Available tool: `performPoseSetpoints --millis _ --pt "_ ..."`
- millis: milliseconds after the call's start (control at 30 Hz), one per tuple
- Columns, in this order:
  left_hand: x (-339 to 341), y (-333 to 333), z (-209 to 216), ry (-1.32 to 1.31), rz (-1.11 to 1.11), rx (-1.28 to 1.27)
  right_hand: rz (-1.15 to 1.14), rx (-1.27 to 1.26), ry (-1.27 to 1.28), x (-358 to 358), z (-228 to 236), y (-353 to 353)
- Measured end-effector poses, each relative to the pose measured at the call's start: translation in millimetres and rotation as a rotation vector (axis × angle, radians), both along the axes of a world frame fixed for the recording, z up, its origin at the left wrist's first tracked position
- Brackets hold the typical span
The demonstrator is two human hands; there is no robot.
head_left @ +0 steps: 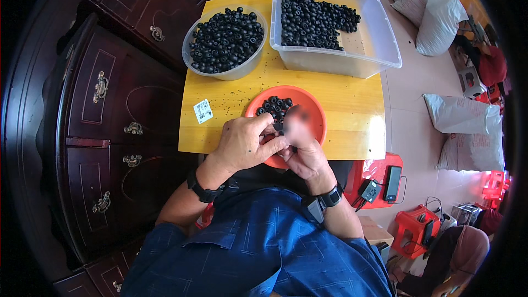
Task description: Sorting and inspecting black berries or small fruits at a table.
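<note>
**Hands pinch a small black part over the orange bowl**

Over the near edge of the yellow tabletop (352, 104), both hands meet above an orange bowl (311, 107). The left hand (242, 146) comes in from the lower left, knuckles up, fingers curled inward and closed on a small black part (278, 127) held between its fingertips and those of the right hand (302, 148). The right hand rises from below, palm turned toward the person, its fingers bent up to the same part; its fingertips are blurred, so the exact grip there is hard to make out. Each wrist wears a black band.

The part is too small and too covered to tell its long axis or which way it points.

More black ring-shaped pieces (275, 105) lie in the far side of the bowl, whose near half is hidden by the hands. Farther off on the tabletop stand a round clear tub (250, 66) and, to its right, a large rectangular clear bin (379, 33), both holding many of the same black pieces. A small white label (203, 111) lies left of the bowl. A dark wooden cabinet (104, 110) stands at the person's left; white sacks (440, 16) sit on the floor at the right.
</note>
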State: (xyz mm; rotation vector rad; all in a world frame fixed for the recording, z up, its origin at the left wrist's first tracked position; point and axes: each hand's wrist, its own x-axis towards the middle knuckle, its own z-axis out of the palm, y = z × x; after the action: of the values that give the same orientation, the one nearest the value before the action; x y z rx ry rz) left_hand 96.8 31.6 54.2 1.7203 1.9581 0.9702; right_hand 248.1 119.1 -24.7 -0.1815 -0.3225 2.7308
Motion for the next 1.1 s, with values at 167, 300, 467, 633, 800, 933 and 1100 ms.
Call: performPoseSetpoints --millis 167,300,467,633,800,933,1100 --pt "0.2 -0.3 1.5 0.016 -0.002 -0.022 -0.001 0.034 -0.043 1.4 -1.3 1.0" --pt "-0.6 -0.8 -5.6 0.009 0.000 0.016 -0.027 0.058 -0.092 0.3 3.2 -0.4" --pt "1.3 -0.7 -9.0 0.060 0.028 0.040 -0.056 0.037 -0.105 -0.9 0.0 -1.1" --pt "3.6 -2.3 -9.0 0.076 0.017 -0.045 -0.049 0.013 -0.121 -0.6 2.1 -1.0" --pt "-0.2 -3.9 -13.7 -0.029 0.004 0.104 -0.012 -0.055 -0.083 -2.6 8.1 -3.4" --pt "-0.7 -6.1 1.6 -0.151 0.061 0.122 -0.012 -0.089 -0.056 -5.9 6.7 -1.2" --pt "3.0 -5.7 0.4 -0.215 0.055 0.222 0.029 -0.023 0.110 -8.6 5.4 0.5"
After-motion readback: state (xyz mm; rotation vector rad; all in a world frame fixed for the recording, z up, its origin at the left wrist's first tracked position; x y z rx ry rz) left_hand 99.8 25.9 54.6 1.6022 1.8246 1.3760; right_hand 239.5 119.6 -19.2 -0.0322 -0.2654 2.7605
